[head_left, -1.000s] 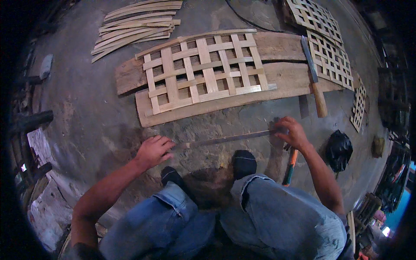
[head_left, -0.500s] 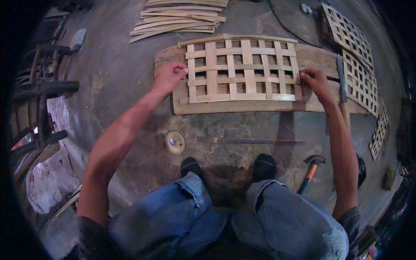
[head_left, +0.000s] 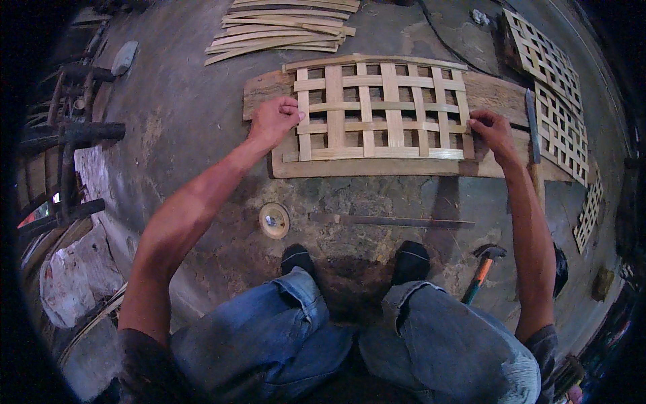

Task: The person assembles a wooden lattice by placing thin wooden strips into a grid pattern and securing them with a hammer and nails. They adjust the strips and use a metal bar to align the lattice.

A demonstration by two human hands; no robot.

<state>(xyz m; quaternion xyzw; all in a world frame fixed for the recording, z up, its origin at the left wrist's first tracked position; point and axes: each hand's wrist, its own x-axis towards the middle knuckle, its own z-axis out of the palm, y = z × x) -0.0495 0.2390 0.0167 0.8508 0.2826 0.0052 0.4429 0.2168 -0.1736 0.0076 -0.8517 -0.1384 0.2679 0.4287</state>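
Observation:
A woven lattice panel (head_left: pixel 391 94) of pale flat strips, perhaps bamboo, lies on wooden boards (head_left: pixel 498 94) in front of me. My left hand (head_left: pixel 274 122) is at its left edge, thumb and fingers pinched together by the end of a crosswise strip. At the opposite edge my right hand (head_left: pixel 494 131) pinches in the same way, close to the end of a lower crosswise strip. Both hands are closed; the strip ends are too small and covered to tell how firmly they are gripped. One thicker strip (head_left: pixel 377 60) runs along the panel's far edge.
Right of my right hand a long-bladed knife (head_left: pixel 532 124) rests across the boards. A hammer (head_left: pixel 479 275), a thin dark bar (head_left: pixel 397 221) and a round disc (head_left: pixel 274 221) lie nearer me. Loose strips (head_left: pixel 289 28) are piled far left; finished-looking lattice panels (head_left: pixel 562 131) lie right.
My left hand has moved slightly right, onto the panel's left edge. My right hand stays by the right edge, barely moved. The whole view has shifted a little.

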